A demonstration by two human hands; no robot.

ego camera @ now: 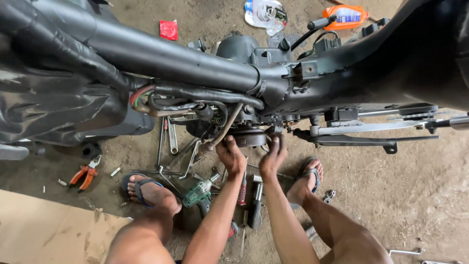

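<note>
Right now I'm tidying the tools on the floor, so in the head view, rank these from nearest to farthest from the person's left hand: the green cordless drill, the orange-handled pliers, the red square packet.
Measured from the left hand on the round dark engine part:
1. Green cordless drill, just below the hand, beside the left foot.
2. Orange-handled pliers, far left on the dirt floor.
3. Red square packet, up beyond the black frame tube.

A small red square packet (168,30) lay on the dirt floor at eleven o'clock. At twelve sat a clear plastic blister pack (264,13) with a blue-and-white card; at one, an orange bottle (346,16) bearing a blue label.
</note>
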